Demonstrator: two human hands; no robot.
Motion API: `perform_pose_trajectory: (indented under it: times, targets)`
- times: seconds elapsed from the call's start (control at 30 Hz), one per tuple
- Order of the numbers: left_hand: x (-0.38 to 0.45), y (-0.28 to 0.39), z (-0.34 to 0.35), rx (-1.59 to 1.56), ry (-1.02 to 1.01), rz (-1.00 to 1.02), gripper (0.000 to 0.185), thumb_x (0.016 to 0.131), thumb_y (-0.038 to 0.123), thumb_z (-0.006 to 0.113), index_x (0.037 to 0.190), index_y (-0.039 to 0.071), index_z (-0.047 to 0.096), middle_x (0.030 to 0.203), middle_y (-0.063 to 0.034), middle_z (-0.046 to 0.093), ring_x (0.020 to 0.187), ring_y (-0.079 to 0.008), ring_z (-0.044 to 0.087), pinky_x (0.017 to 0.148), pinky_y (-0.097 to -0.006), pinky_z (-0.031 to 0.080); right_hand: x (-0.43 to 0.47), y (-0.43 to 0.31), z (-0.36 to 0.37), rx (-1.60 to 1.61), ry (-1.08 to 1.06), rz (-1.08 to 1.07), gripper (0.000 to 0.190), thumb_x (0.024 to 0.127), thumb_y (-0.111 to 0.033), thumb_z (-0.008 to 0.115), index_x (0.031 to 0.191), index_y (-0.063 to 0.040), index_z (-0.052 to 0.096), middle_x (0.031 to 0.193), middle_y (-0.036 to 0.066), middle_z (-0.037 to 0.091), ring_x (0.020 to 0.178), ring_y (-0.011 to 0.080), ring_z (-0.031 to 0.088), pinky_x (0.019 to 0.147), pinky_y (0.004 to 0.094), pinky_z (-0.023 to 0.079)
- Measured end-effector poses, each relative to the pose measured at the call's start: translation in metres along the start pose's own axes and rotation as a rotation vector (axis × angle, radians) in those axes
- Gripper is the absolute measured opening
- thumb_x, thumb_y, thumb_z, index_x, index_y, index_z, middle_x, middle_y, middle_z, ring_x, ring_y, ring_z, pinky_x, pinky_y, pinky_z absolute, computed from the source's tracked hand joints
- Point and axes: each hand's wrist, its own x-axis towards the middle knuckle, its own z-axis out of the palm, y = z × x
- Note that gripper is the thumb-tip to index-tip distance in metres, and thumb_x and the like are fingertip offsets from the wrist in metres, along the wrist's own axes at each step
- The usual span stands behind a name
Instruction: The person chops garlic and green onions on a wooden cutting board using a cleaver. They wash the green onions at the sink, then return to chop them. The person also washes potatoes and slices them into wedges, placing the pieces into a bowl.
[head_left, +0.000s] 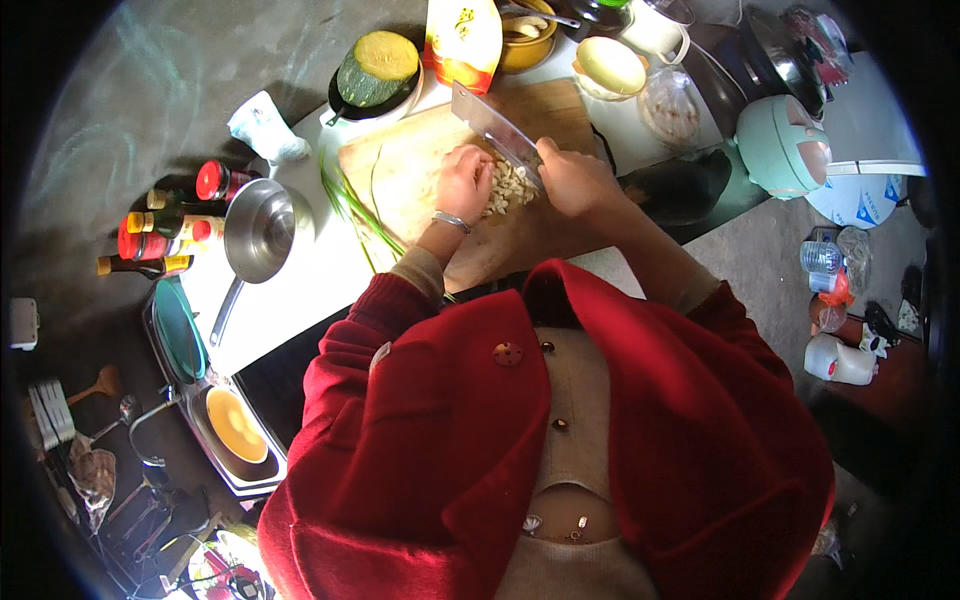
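Note:
My right hand grips the handle of a cleaver, whose broad blade slants up and to the left over the wooden cutting board. Chopped pale pieces, possibly garlic, lie heaped under and beside the blade. My left hand, with a bracelet at the wrist, rests against the left side of the heap with its fingers curled. Whether it pinches a piece is hidden. Long green stalks, like scallions, lie across the board's left edge.
A saucepan stands left of the board, near sauce bottles and jars. Behind the board are a cut squash in a black pan, a bag and a yellow bowl. A mint-green appliance stands right; a sink is lower left.

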Motion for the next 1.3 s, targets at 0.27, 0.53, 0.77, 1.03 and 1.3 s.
perform_pose_trajectory:
  times: [0.27,0.53,0.77,1.03,1.3]
  targets:
    - [-0.003,-0.003,0.0,0.066,-0.078,-0.006,0.004,0.076,0.007,0.059,0.08,0.006,0.056,0.082,-0.012,0.056,0.081,-0.0327,0.052,0.076,-0.0405,0.042,-0.001,0.0,0.007,-0.032,-0.085,-0.068,0.018,0.082,-0.01,0.042,0.097,-0.001,0.043,0.086,0.024,0.062,0.086,0.0402,0.06,0.075,0.0494,0.045]
    - [-0.003,-0.001,-0.003,0.044,-0.086,-0.024,0.005,0.076,0.007,0.059,0.08,0.005,0.057,0.083,-0.0126,0.056,0.08,-0.033,0.052,0.075,-0.0404,0.043,-0.006,0.002,-0.016,-0.108,-0.112,-0.108,0.017,0.084,-0.01,0.039,0.098,-0.001,0.044,0.083,0.023,0.062,0.083,0.0394,0.061,0.071,0.0481,0.047]
    - [-0.003,-0.001,-0.008,0.043,-0.159,-0.034,0.004,0.076,0.007,0.059,0.079,0.005,0.057,0.082,-0.0129,0.057,0.08,-0.0328,0.053,0.074,-0.0398,0.044,0.0,0.009,0.001,-0.132,-0.064,-0.131,0.016,0.085,-0.01,0.039,0.097,-0.001,0.044,0.082,0.023,0.063,0.08,0.039,0.062,0.069,0.0487,0.047]
    - [-0.007,0.0,-0.006,0.051,-0.109,-0.014,0.007,0.074,0.003,0.061,0.078,0.002,0.055,0.078,-0.0142,0.056,0.077,-0.0332,0.054,0.071,-0.0394,0.044,-0.006,-0.005,0.015,-0.043,-0.106,-0.039,0.017,0.08,-0.007,0.043,0.095,0.0,0.045,0.083,0.024,0.062,0.084,0.0402,0.061,0.073,0.0483,0.047]
    - [-0.014,0.002,-0.006,0.094,-0.071,-0.023,0.008,0.073,0.004,0.061,0.078,0.003,0.055,0.079,-0.0131,0.056,0.076,-0.0332,0.054,0.071,-0.0398,0.044,-0.011,-0.01,-0.007,0.101,-0.125,-0.045,0.021,0.081,-0.008,0.041,0.099,0.002,0.045,0.086,0.027,0.062,0.088,0.0418,0.059,0.077,0.05,0.045]
